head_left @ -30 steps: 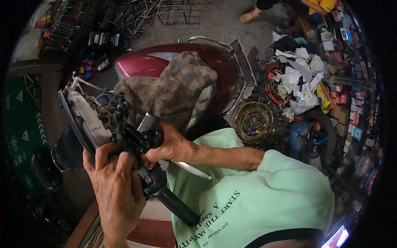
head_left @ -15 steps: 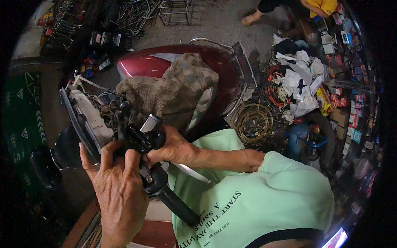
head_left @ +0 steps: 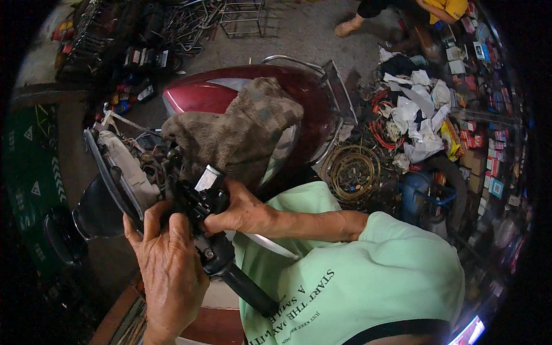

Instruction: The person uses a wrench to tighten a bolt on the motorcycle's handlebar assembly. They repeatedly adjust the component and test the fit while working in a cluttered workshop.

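Observation:
My left hand (head_left: 169, 264) lies on the scooter's opened handlebar at the lower left, fingers bent over the edge of the cream cover (head_left: 127, 167) and its wiring, fingertips partly hidden. My right hand (head_left: 238, 213) is wrapped round the black brake lever housing (head_left: 204, 195) with its silver reservoir cap (head_left: 207, 178), beside the left hand. A silver lever (head_left: 267, 244) runs out beneath my right wrist, and the black grip (head_left: 250, 287) points toward my pale green shirt. A grimy cloth (head_left: 224, 132) is draped over the red scooter body (head_left: 190, 98).
A co-worker's yellow sleeve (head_left: 445, 8) and leg show at the top right. Crumpled paper (head_left: 420, 115), coiled cables (head_left: 353, 169) and a blue tank (head_left: 414, 195) lie to my right, beside shelves of boxes (head_left: 489, 172). Tools (head_left: 190, 23) and a metal rack (head_left: 241, 17) stand behind the scooter.
The housing and both hands have shifted slightly downward. My left forefinger and neighbouring fingers have moved a little on the handlebar cover. My right hand keeps its grip.

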`<action>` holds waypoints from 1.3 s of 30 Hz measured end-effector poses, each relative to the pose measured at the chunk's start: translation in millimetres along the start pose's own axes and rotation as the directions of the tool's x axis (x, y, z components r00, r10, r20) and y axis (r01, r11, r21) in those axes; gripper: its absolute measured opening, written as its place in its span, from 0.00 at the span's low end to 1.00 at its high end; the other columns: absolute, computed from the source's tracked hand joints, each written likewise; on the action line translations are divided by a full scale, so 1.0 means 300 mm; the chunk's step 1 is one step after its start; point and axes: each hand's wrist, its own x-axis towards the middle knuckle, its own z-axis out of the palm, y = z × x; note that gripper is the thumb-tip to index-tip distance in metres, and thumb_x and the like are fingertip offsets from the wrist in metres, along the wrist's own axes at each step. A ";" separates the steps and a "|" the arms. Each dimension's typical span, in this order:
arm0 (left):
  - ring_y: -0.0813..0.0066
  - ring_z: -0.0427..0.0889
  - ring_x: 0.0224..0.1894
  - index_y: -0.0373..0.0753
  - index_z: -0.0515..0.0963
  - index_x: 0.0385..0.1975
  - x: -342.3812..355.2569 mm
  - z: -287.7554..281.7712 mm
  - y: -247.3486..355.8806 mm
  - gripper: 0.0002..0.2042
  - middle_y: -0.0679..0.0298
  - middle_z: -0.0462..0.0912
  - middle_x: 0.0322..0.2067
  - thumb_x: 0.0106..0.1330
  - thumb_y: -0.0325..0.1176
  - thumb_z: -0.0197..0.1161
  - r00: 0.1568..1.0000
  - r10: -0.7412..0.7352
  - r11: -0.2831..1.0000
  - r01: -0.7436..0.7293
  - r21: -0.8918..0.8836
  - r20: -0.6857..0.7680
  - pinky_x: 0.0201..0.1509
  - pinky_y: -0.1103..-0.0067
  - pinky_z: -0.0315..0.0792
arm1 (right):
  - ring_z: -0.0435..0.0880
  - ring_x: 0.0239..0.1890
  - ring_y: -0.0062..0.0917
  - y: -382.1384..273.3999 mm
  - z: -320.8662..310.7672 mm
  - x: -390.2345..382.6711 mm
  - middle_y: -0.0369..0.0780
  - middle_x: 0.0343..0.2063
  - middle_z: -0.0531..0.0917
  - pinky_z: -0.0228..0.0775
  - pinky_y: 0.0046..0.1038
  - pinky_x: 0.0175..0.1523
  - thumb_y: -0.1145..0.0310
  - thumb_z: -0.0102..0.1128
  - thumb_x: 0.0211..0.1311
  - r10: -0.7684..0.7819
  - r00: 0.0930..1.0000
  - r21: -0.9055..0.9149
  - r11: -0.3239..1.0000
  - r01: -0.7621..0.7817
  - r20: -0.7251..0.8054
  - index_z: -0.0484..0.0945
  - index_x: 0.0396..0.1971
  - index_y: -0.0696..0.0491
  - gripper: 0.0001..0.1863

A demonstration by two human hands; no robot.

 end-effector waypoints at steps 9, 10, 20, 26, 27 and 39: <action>0.49 0.68 0.56 0.31 0.67 0.39 0.012 -0.005 0.010 0.16 0.49 0.75 0.37 0.47 0.20 0.58 1.000 0.021 0.996 -0.022 0.084 0.017 0.68 0.43 0.41 | 0.82 0.41 0.24 0.044 -0.012 0.000 0.35 0.40 0.79 0.81 0.33 0.46 0.68 0.68 0.54 0.113 0.993 0.342 0.932 -0.119 0.037 0.72 0.50 0.54 0.23; 0.48 0.68 0.56 0.32 0.67 0.39 0.012 -0.007 0.010 0.15 0.48 0.75 0.37 0.50 0.20 0.56 1.000 0.010 0.996 -0.012 0.086 0.029 0.68 0.44 0.42 | 0.82 0.42 0.25 0.046 -0.008 -0.001 0.36 0.40 0.79 0.81 0.33 0.47 0.69 0.68 0.54 0.098 0.995 0.358 0.929 -0.099 0.022 0.72 0.50 0.53 0.23; 0.48 0.68 0.54 0.32 0.66 0.41 0.009 -0.036 -0.012 0.18 0.51 0.74 0.37 0.48 0.20 0.56 0.994 0.054 0.998 -0.056 0.021 0.093 0.66 0.45 0.46 | 0.81 0.42 0.23 0.034 -0.009 -0.016 0.36 0.40 0.80 0.80 0.32 0.48 0.70 0.68 0.54 0.089 0.995 0.344 0.934 -0.098 0.042 0.72 0.50 0.55 0.23; 0.49 0.68 0.53 0.35 0.67 0.39 0.020 -0.047 -0.033 0.18 0.51 0.73 0.37 0.43 0.20 0.55 0.990 0.044 0.999 -0.040 -0.030 0.136 0.65 0.48 0.48 | 0.82 0.39 0.21 0.040 -0.024 -0.016 0.36 0.37 0.80 0.79 0.29 0.48 0.72 0.66 0.54 0.031 0.998 0.285 0.957 -0.046 0.058 0.72 0.48 0.57 0.21; 0.49 0.68 0.52 0.35 0.67 0.37 0.016 -0.040 -0.034 0.18 0.52 0.73 0.37 0.42 0.20 0.55 0.994 0.055 0.998 -0.051 -0.042 0.096 0.64 0.49 0.48 | 0.82 0.38 0.21 0.040 -0.020 -0.014 0.36 0.36 0.80 0.79 0.29 0.48 0.72 0.66 0.53 0.008 0.999 0.274 0.961 -0.022 0.051 0.72 0.48 0.57 0.21; 0.51 0.70 0.49 0.35 0.68 0.30 0.010 -0.025 -0.038 0.16 0.54 0.72 0.29 0.36 0.20 0.53 0.995 0.100 0.991 -0.100 -0.089 -0.002 0.63 0.52 0.51 | 0.77 0.51 0.20 0.067 -0.039 -0.005 0.37 0.48 0.78 0.70 0.27 0.58 0.78 0.73 0.46 -0.213 0.974 -0.132 0.966 0.222 0.076 0.60 0.63 0.53 0.43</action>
